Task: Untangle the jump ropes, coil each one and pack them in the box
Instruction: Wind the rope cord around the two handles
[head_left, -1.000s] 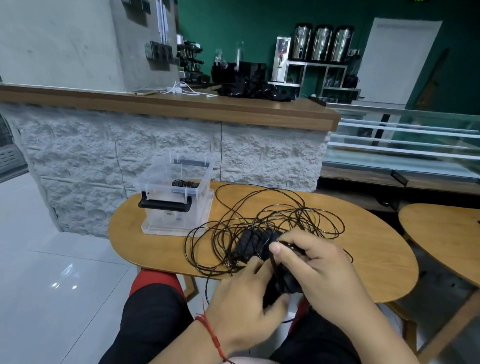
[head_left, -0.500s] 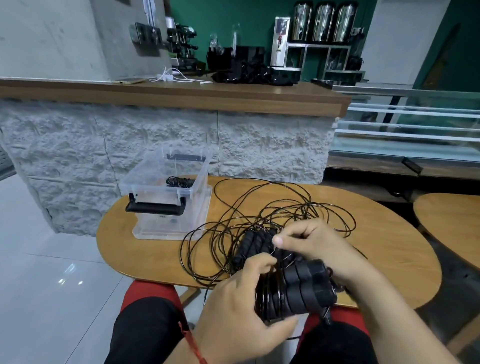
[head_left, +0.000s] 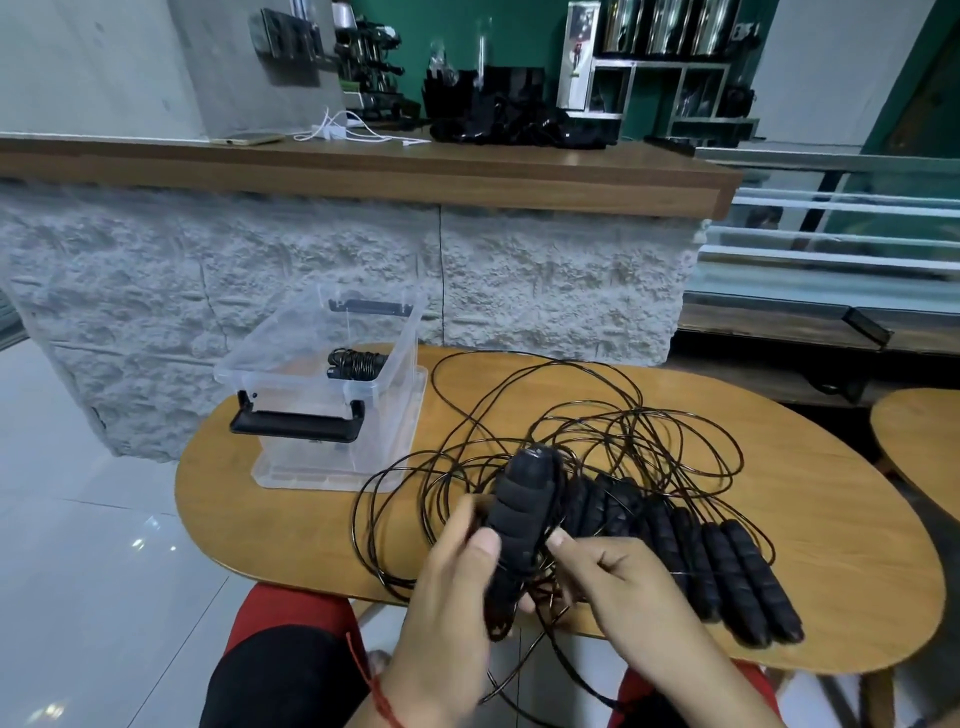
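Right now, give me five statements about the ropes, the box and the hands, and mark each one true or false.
1. The clear box holds one coiled rope. True.
2. The left hand is empty. False: it grips a black handle, held upright.
3. Several handles lie side by side on the table. True.
4. The cords on the table are all neatly coiled. False: they lie in loose, tangled loops.
5. The clear box stands to the right of the tangled cords. False: it stands to their left.
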